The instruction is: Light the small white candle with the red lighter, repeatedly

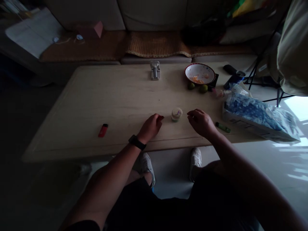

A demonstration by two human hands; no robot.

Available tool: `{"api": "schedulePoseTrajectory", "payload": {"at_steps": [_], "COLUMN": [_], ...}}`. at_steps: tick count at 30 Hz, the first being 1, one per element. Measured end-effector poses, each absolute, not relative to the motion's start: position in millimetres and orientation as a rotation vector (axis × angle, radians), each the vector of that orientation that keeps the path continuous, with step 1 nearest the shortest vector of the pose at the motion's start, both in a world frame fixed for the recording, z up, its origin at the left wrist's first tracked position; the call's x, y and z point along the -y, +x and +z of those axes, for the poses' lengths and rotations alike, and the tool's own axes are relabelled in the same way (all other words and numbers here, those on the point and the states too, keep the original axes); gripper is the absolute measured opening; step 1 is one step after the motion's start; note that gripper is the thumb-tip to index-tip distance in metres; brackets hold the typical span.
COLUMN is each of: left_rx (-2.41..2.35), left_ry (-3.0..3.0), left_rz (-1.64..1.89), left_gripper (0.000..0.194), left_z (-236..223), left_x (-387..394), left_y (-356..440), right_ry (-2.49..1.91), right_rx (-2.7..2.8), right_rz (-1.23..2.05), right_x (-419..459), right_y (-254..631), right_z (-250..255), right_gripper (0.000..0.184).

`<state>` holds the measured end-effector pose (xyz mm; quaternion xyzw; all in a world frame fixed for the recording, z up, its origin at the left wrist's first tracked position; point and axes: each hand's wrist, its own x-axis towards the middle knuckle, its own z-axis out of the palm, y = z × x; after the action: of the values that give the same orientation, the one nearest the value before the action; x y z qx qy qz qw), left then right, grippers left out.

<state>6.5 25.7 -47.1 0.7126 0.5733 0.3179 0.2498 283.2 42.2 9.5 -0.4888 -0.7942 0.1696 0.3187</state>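
Observation:
My left hand (pixel 151 127) rests low over the wooden table (pixel 96 96), its fingertips pinched on a small red object (pixel 160 118). That object is mostly hidden by the fingers. To its right stands a small round pot (pixel 176 114) with a pale top and a greenish base, touched by neither hand. My right hand (pixel 201 123) hovers just right of the pot, fingers curled and holding nothing visible. A green lighter (pixel 222 127) lies near that hand, and a red lighter (pixel 103 130) lies well to the left.
At the table's far side are a white clamp-like device (pixel 155 70), a bowl with orange scraps (pixel 199 73), several limes (pixel 203 88), and a blue can (pixel 237 78). A blue-and-white plastic package (pixel 257 115) overhangs the right edge. A sofa (pixel 158 45) stands behind.

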Motion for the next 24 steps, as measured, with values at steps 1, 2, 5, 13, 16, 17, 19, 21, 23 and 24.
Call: {"api": "schedulePoseTrajectory", "payload": {"at_steps": [1, 2, 5, 13, 16, 17, 19, 21, 23, 24], "left_rx": [-1.485, -1.416, -1.315, -1.311, -1.383, -1.410, -1.476, -1.552, -1.615, -1.635], "left_ry": [1.834, 1.729, 1.514, 1.611, 1.716, 1.765, 1.868, 1.956, 2.016, 2.038], "left_rz": [0.924, 0.967, 1.073, 1.267, 1.316, 1.323, 1.305, 1.268, 1.238, 1.228], "left_gripper": [0.016, 0.016, 0.024, 0.030, 0.027, 0.027, 0.026, 0.026, 0.027, 0.028], "left_z": [-43, -39, -25, -5, -2, 0, 4, 8, 11, 12], "left_x": [-23, -21, -14, -6, -1, 0, 4, 7, 9, 10], "left_y": [6, 5, 6, 12, 15, 17, 20, 23, 25, 26], "right_ry": [-1.289, -1.289, -1.270, -1.245, -1.244, -1.244, -1.238, -1.223, -1.206, -1.202], "right_rx": [2.096, 2.103, 2.129, 2.176, 2.191, 2.198, 2.208, 2.218, 2.235, 2.245], "right_rz": [0.439, 0.431, 0.400, 0.339, 0.326, 0.330, 0.348, 0.368, 0.378, 0.379], "right_x": [-41, -40, -36, -30, -30, -30, -28, -27, -25, -25], "right_y": [284, 285, 286, 285, 284, 283, 281, 279, 277, 277], "right_z": [10, 10, 10, 4, 3, 3, 2, 2, 1, 1], "right_gripper": [0.020, 0.020, 0.020, 0.022, 0.021, 0.021, 0.022, 0.022, 0.022, 0.022]}}
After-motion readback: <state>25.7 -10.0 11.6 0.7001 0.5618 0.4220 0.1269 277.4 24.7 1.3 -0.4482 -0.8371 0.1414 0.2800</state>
